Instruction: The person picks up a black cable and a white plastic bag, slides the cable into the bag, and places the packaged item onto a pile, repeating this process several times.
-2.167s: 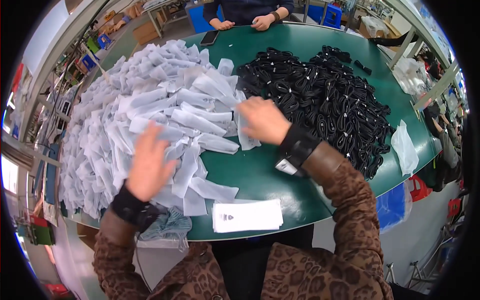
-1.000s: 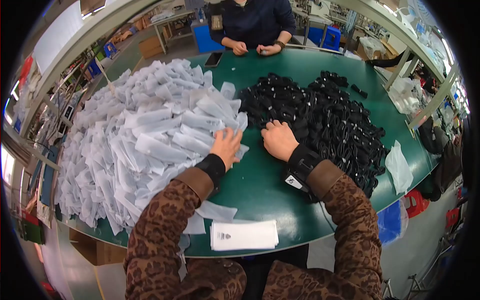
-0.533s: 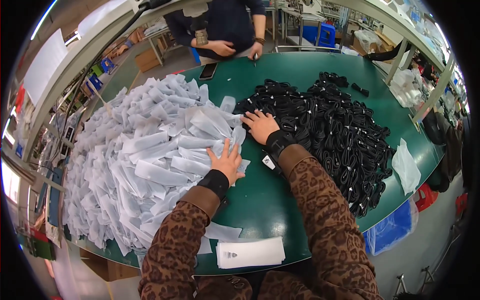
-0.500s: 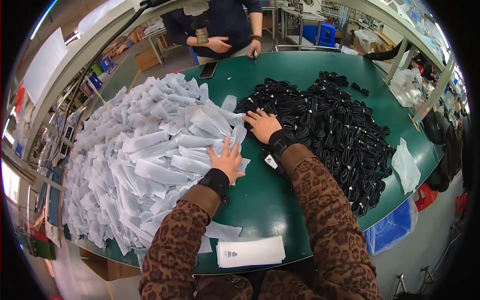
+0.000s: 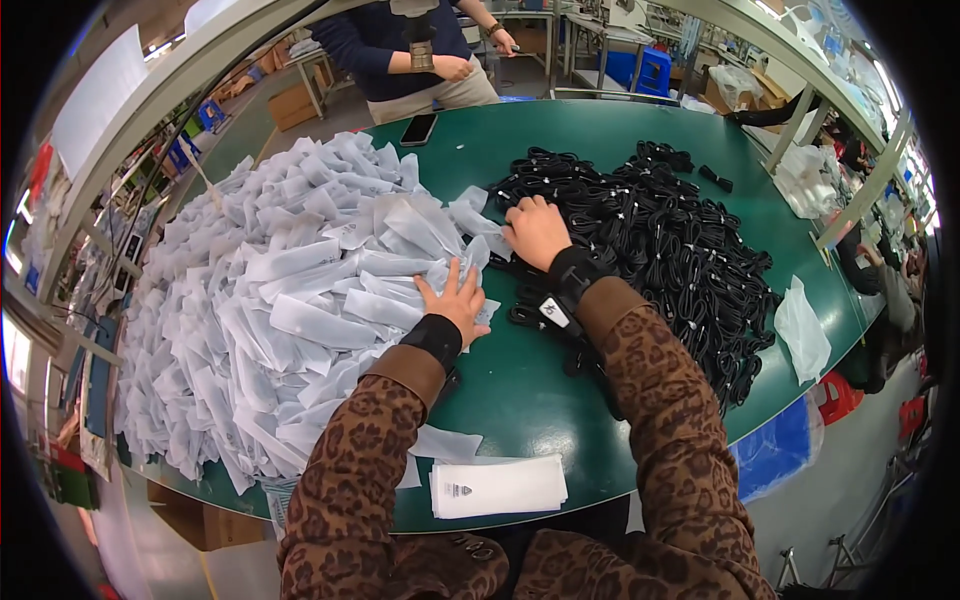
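A large heap of whitish translucent pouches [image 5: 300,270] covers the left of the green table [image 5: 520,420]. My left hand [image 5: 455,300] rests on the heap's right edge, fingers spread. To the right lies a heap of black bundled cables [image 5: 660,250] with small pale ties. My right hand [image 5: 538,232] is at its left edge, against the end of a loose pouch [image 5: 487,232]. Its fingers are bent and their tips hidden, so what they grip cannot be made out. A small white tag [image 5: 553,311] shows by my right wrist.
A stack of white paper slips [image 5: 498,487] lies at the near edge. Toward the far side is a phone [image 5: 419,129], with another person [image 5: 400,60] standing beyond. One cable bundle [image 5: 715,179] lies apart. A white bag [image 5: 802,330] sits at the right edge.
My right hand has shifted slightly right and its fingers have bent in. Several cable bundles now lie under my right forearm. The person opposite has moved an arm back from the table.
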Demonstrator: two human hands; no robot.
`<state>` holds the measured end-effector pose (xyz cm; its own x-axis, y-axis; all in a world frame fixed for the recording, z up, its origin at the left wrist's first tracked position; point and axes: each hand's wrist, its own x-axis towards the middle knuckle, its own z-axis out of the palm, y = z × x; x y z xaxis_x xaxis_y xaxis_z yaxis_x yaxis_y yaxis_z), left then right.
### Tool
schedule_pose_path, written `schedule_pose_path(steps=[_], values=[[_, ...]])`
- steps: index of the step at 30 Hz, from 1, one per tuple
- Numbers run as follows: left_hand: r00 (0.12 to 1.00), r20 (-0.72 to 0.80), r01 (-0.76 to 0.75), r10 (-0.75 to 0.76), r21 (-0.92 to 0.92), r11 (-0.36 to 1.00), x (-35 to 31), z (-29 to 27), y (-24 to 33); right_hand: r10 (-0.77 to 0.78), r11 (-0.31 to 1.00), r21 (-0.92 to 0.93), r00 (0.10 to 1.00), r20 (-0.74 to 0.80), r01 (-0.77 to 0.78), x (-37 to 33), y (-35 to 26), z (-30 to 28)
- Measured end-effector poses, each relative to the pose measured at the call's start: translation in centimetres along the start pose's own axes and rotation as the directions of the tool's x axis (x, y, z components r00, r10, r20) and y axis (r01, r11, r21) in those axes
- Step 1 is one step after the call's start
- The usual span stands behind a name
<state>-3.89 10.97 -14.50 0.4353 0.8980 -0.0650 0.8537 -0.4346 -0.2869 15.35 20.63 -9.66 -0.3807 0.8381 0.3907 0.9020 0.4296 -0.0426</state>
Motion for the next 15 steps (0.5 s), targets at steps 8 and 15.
schedule_pose_path(steps=[8,15], values=[[1.000,0.000,-0.029,0.029,-0.049,0.998,0.2,0.7,0.3,0.037,0.994,0.103,0.991,-0.131,-0.024,3.8,-3.3,7.4],[0.998,0.045,-0.043,0.045,-0.048,0.998,-0.1,-1.0,0.4,0.399,0.678,0.689,0.916,-0.053,-0.255,7.7,-2.6,5.0]])
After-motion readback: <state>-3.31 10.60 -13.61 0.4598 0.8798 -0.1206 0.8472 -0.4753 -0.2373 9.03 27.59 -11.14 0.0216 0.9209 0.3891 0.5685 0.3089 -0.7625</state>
